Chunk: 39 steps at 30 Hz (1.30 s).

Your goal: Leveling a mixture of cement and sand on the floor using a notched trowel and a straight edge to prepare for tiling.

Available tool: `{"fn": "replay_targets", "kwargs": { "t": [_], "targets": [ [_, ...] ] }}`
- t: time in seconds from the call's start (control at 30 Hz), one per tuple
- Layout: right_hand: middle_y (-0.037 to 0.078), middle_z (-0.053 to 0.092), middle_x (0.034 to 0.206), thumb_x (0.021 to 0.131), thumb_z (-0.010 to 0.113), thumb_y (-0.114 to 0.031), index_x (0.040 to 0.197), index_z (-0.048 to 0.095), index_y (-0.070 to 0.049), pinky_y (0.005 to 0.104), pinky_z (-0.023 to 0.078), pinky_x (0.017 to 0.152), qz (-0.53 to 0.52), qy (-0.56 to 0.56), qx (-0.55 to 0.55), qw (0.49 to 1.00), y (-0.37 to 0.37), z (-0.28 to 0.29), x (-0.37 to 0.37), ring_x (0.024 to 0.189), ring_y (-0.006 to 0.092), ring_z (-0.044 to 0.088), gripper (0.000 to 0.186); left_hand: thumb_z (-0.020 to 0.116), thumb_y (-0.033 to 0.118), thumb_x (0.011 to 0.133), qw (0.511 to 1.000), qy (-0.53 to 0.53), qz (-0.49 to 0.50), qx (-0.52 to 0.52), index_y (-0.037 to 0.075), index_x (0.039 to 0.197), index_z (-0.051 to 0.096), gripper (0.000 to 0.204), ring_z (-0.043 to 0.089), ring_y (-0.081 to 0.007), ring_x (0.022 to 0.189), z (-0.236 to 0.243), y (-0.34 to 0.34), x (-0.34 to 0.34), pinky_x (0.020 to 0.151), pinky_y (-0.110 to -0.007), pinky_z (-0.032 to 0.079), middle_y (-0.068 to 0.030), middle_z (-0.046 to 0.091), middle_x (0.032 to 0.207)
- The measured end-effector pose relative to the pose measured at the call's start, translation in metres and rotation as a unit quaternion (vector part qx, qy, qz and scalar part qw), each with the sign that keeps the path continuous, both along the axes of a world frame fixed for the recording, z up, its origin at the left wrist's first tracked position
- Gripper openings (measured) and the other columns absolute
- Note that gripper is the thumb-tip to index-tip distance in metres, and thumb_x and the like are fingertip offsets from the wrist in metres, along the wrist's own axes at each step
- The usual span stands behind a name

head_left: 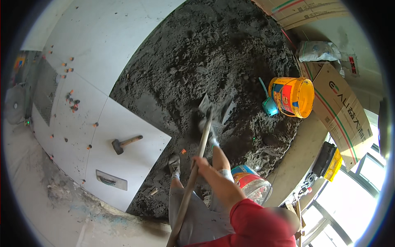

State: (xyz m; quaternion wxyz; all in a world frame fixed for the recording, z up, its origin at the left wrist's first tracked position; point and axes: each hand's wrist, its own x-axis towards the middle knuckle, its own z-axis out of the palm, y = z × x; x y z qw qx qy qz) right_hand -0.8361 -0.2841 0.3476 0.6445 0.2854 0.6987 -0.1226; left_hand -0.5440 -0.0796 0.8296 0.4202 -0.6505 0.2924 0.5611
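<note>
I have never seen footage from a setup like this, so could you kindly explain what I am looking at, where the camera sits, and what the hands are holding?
There is no machine here: a person wears a wide fisheye camera on the head, looking down, so straight edges bend near the rim. The right hand grips the long wooden handle of a shovel, whose blade digs into a bed of dark mortar. The left hand is not visible. White floor tiles lie to the left, with a rubber mallet and a trowel resting on them. To the right stand a yellow bucket, a blue scoop beside it, and cardboard boxes. A second bucket sits by the person's legs.
</note>
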Motion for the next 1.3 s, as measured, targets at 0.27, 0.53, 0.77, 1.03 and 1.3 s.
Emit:
{"fn": "replay_targets", "kwargs": {
  "t": [0.27,0.53,0.77,1.03,1.3],
  "targets": [
    [0.009,0.057,0.068,0.086,0.072,-0.008,0.079,0.062,-0.008,0.0466,0.050,0.051,0.000,0.078,-0.029,0.997,-0.250,-0.093,-0.212,0.054,0.0271,0.057,0.012,0.071,0.026,0.093,0.978,0.128,0.132,-0.094,0.002,0.139,0.056,0.054,0.062,-0.0352,0.118,-0.162,-0.154,-0.145,0.099,-0.046,0.052,-0.0197,0.062,0.136],
    [0.007,0.055,0.070,0.091,0.070,-0.010,0.085,0.058,-0.008,0.0437,0.050,0.058,-0.018,0.145,-0.160,0.976,-0.425,-0.114,-0.362,0.060,0.0244,0.055,0.014,0.069,0.033,0.087,0.971,0.139,0.010,-0.196,0.006,0.117,0.070,0.040,0.069,-0.0442,0.105,-0.280,-0.255,-0.260,0.086,-0.055,0.056,-0.0256,0.073,0.106],
    [0.007,0.054,0.067,0.092,0.069,-0.007,0.082,0.056,-0.006,0.0419,0.049,0.053,0.008,0.124,-0.216,0.968,-0.426,-0.069,-0.326,0.055,0.0231,0.054,0.016,0.074,0.032,0.075,0.975,0.056,0.113,-0.184,0.007,0.103,0.075,0.038,0.072,-0.0457,0.094,-0.231,-0.253,-0.259,0.082,-0.055,0.057,-0.0247,0.074,0.094],
    [0.010,0.058,0.070,0.090,0.073,-0.012,0.084,0.062,-0.002,0.0445,0.047,0.051,0.105,0.075,-0.210,0.969,-0.291,0.043,-0.194,0.054,0.0262,0.057,0.015,0.075,0.029,0.072,0.962,0.029,0.212,-0.169,0.008,0.104,0.074,0.039,0.072,-0.0441,0.091,-0.090,-0.104,-0.206,0.082,-0.053,0.059,-0.0243,0.074,0.092],
    [0.009,0.057,0.076,0.096,0.072,-0.017,0.095,0.056,-0.006,0.0454,0.052,0.055,0.205,0.040,-0.201,0.957,-0.108,0.174,-0.036,0.062,0.0246,0.060,0.020,0.074,0.027,0.090,0.714,0.222,0.662,0.054,0.004,0.121,0.066,0.039,0.073,-0.0353,0.086,-0.019,0.211,-0.135,0.076,-0.049,0.059,-0.0110,0.075,0.096]
  ]
}}
